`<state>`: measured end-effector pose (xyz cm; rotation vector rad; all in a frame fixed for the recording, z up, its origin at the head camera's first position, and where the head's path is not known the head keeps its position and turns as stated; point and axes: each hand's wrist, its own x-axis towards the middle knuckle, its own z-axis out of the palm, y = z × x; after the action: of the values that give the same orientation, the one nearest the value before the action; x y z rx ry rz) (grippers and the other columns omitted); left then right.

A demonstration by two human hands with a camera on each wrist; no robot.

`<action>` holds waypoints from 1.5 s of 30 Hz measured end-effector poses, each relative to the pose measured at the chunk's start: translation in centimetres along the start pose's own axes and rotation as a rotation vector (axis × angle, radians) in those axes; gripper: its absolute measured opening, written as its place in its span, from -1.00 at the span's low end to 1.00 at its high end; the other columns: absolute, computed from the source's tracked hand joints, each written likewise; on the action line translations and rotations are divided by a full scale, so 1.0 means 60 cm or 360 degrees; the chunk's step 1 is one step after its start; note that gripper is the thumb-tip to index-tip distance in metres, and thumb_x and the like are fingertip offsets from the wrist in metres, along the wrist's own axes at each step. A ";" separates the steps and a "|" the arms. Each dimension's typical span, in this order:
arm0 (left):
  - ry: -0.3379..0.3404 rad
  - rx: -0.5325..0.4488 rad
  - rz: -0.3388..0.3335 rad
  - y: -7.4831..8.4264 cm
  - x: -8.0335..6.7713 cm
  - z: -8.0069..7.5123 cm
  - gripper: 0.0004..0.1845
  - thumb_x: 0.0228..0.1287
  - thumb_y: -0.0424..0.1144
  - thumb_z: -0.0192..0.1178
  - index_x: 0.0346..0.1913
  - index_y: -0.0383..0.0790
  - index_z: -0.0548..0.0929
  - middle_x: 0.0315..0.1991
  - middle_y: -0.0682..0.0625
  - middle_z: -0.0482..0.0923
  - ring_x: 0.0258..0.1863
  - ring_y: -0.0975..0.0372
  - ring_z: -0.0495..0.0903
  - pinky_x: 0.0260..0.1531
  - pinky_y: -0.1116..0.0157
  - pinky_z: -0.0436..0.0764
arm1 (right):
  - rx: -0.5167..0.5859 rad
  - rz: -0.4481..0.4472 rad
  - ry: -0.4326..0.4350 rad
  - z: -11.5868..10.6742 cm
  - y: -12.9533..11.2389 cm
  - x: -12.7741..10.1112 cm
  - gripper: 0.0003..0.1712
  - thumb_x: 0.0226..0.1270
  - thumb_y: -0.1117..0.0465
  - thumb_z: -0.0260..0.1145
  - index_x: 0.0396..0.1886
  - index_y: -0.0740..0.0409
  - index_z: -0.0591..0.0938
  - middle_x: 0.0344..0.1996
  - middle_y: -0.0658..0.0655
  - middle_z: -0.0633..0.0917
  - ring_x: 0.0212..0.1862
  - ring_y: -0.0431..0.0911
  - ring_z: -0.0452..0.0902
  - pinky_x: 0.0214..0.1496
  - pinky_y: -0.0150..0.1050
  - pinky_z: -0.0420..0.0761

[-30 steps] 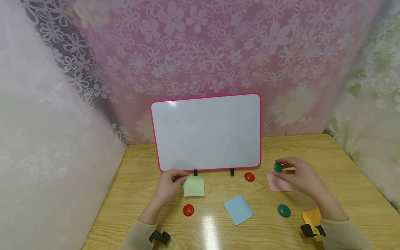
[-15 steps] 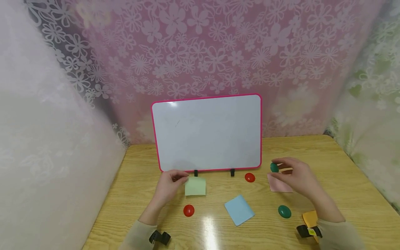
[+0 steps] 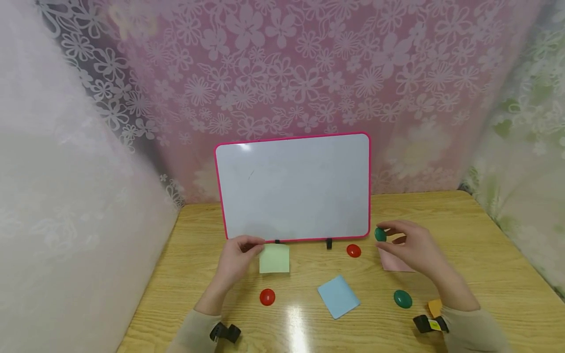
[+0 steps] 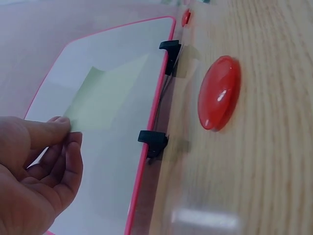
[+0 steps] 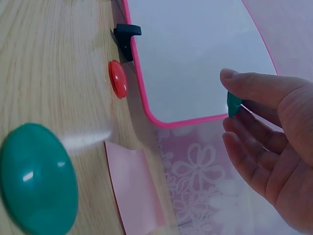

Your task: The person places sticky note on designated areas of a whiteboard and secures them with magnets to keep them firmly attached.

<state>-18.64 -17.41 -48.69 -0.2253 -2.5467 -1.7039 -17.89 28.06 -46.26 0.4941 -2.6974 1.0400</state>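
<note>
The left hand (image 3: pixel 236 260) pinches a corner of a thin, square green note (image 3: pixel 274 258), lifted just off the desk (image 3: pixel 476 255) in front of the whiteboard's (image 3: pixel 293 186) lower left edge. The right hand (image 3: pixel 412 247) pinches a small, glossy, domed green magnet (image 3: pixel 380 234) by the board's lower right corner. The board is smooth and white, with a pink rounded frame and two black clips. On the wood-grain desk lie two shiny red magnets (image 3: pixel 267 296) (image 3: pixel 353 251), a second green magnet (image 3: pixel 402 298), a blue note (image 3: pixel 338 295) and a pink note (image 3: pixel 394 263).
</note>
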 end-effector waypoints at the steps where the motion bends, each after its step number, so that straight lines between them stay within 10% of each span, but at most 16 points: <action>1: 0.0007 -0.0003 0.0004 0.001 0.001 -0.001 -0.89 0.40 -0.37 0.44 -0.08 -0.21 0.88 -0.16 0.04 0.80 -0.15 0.19 0.71 -0.14 0.30 0.69 | 0.0001 -0.0002 -0.0002 0.002 -0.002 0.002 -0.49 0.31 0.18 0.63 0.22 0.19 0.74 0.09 0.17 0.77 -0.01 0.11 0.73 -0.08 -0.12 0.79; 19: 0.0060 -0.0217 0.0010 0.027 0.033 -0.027 -0.89 0.39 -0.43 0.42 -0.09 -0.35 0.85 -0.16 -0.13 0.79 -0.24 0.11 0.73 -0.12 -0.05 0.78 | 0.0017 -0.0188 -0.0013 0.028 -0.034 0.038 -0.49 0.26 0.27 0.65 0.20 0.22 0.74 0.00 0.04 0.77 -0.05 0.04 0.71 -0.12 -0.11 0.79; 45: 0.0157 -0.0098 0.0016 0.033 0.055 -0.046 -0.89 0.45 -0.34 0.42 -0.06 -0.25 0.86 -0.11 -0.06 0.79 -0.15 0.14 0.67 -0.21 0.35 0.64 | 0.0273 -0.0290 -0.0100 0.092 -0.087 0.073 -0.48 0.24 0.30 0.66 0.20 0.16 0.75 0.04 0.04 0.75 -0.03 -0.03 0.74 -0.08 -0.21 0.78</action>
<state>-21.64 -18.94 -45.36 -0.1528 -2.4225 -1.7456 -20.35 19.67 -45.75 0.7993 -2.5688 1.2269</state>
